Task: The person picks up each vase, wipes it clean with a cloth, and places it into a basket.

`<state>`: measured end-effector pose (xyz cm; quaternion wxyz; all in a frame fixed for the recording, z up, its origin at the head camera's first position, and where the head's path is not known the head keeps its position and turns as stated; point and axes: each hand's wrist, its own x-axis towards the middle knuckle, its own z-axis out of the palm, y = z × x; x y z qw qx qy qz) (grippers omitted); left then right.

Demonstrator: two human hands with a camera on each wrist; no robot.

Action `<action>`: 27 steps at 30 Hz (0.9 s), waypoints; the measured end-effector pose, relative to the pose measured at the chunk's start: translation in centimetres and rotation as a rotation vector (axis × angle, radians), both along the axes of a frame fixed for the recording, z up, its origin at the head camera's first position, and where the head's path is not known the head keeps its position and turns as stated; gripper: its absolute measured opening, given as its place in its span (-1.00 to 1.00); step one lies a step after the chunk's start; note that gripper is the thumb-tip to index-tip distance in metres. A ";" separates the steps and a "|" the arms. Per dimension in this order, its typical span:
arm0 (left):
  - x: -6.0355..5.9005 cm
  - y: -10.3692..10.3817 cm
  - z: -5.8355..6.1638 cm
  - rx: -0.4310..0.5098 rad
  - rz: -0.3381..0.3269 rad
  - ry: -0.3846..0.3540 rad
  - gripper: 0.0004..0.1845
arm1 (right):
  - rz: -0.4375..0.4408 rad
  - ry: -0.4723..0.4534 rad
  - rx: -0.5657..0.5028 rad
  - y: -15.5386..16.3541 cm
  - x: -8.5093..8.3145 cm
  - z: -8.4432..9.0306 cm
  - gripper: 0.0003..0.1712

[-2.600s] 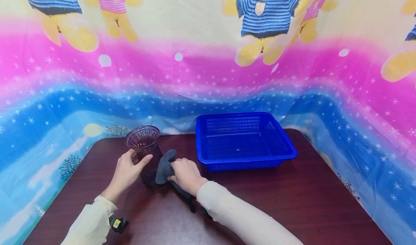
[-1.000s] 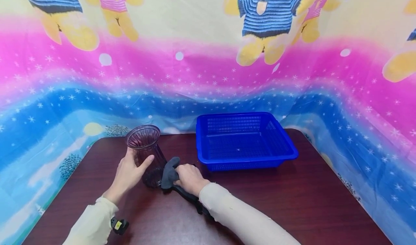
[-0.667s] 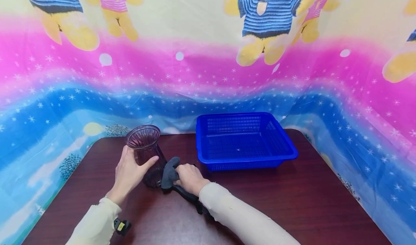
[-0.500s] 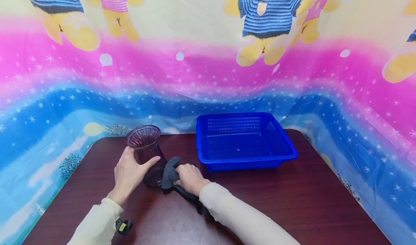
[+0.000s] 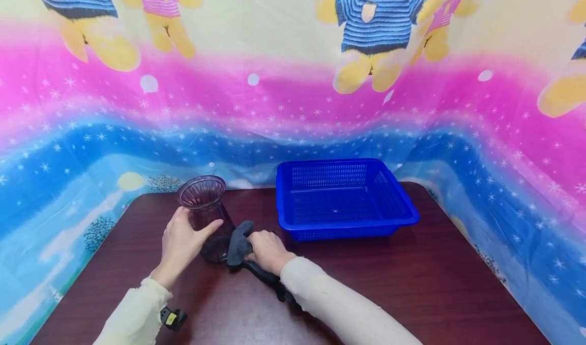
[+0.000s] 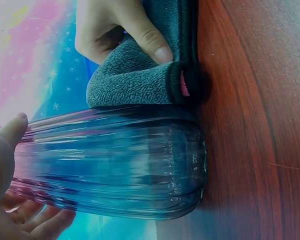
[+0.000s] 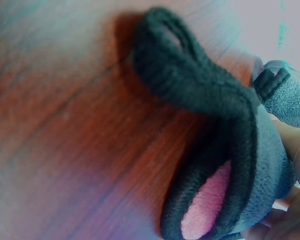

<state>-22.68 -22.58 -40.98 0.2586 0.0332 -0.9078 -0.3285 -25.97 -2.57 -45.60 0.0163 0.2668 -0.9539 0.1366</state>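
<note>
A ribbed purple glass vase (image 5: pixel 207 213) stands upright on the dark wooden table (image 5: pixel 412 284). My left hand (image 5: pixel 182 239) grips its neck and side, thumb in front; the left wrist view shows the vase (image 6: pixel 115 165) with my left hand (image 6: pixel 10 200) curled around it. My right hand (image 5: pixel 267 251) holds a dark grey cloth (image 5: pixel 238 240) pressed against the vase's lower right side. The cloth (image 6: pixel 140 75) touches the glass just above the tabletop. In the right wrist view the cloth (image 7: pixel 220 130) is folded, with a pink inner patch.
An empty blue plastic basket (image 5: pixel 403 202) sits at the back of the table, right of the vase. A colourful sheet with bears (image 5: pixel 293 80) hangs behind and around the table. A small black clip (image 5: pixel 168 318) hangs at my left sleeve.
My right hand and the cloth slid down from the vase's middle to its base. My left hand shifted slightly higher on the neck. The vase stayed in place.
</note>
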 end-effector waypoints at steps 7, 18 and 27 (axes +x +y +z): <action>0.0 -0.5 0.3 0.014 -0.043 -0.033 -0.30 | 0.001 0.004 0.000 0.0 0.0 -0.1 -0.79; -0.1 -1.9 0.9 0.075 -0.197 -0.116 -0.31 | 0.015 0.017 0.008 0.2 -0.1 -0.2 -0.77; -0.4 -2.7 1.1 0.099 -0.287 -0.156 -0.35 | 0.021 0.018 -0.002 0.2 0.0 -0.1 -0.80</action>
